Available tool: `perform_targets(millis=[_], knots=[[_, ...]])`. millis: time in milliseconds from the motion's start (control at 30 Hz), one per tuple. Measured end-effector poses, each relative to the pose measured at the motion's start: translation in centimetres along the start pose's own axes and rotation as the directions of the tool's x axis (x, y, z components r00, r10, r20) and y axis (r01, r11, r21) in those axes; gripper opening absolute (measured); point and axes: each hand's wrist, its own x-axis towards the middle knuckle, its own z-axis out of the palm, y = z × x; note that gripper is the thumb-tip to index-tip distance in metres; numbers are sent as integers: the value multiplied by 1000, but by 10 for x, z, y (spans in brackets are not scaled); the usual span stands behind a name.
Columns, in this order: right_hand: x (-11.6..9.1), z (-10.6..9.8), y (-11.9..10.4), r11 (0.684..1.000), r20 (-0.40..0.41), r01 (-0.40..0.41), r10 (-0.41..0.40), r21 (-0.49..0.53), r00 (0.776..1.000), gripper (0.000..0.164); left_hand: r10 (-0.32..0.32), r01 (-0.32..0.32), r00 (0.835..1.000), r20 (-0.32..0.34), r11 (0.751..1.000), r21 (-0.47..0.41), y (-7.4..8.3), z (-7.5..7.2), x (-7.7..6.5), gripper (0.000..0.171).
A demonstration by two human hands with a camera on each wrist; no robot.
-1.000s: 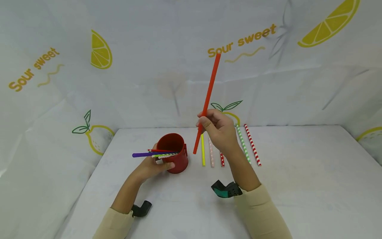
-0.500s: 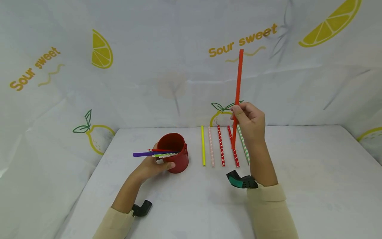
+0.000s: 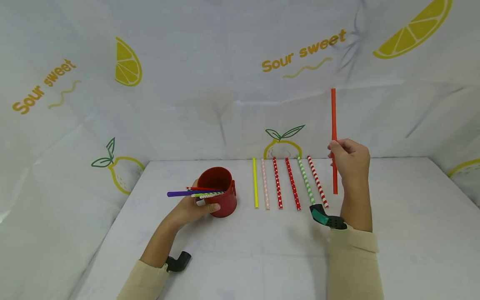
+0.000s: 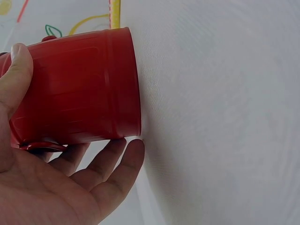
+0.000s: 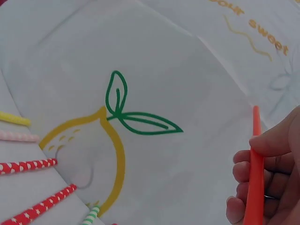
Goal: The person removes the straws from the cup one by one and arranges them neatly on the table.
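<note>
The bucket [image 3: 225, 206] is at the right side of the left grip [image 3: 194, 210], several loose straws [image 3: 183, 193] leaning leftward from its mouth above that grip. Between the grips, six straws [image 3: 277, 183] lie in a row on the table [image 3: 412, 233]. One upright straw [image 3: 334, 116] is in the right grip [image 3: 351, 161]. Behind both hangs the backdrop [image 3: 168, 104].

Soft, diffuse light leaves faint shadows on the table [image 3: 240, 266].

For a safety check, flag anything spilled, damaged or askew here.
Nothing looks spilled or damaged. The slim multicoloured straws at the round red bucket look askew, jutting sideways rather than standing upright.
</note>
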Motion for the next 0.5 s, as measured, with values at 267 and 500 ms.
perform_targets(millis=[267, 500], knots=[[11, -14, 26, 958, 117, -201, 228, -205, 967, 48, 2, -2, 1000, -1, 1000, -3, -2, 0, 0, 77], [14, -19, 44, 900, 230, -242, 338, -363, 913, 49, 2, -2, 1000, -3, 1000, -5, -1, 0, 0, 76]])
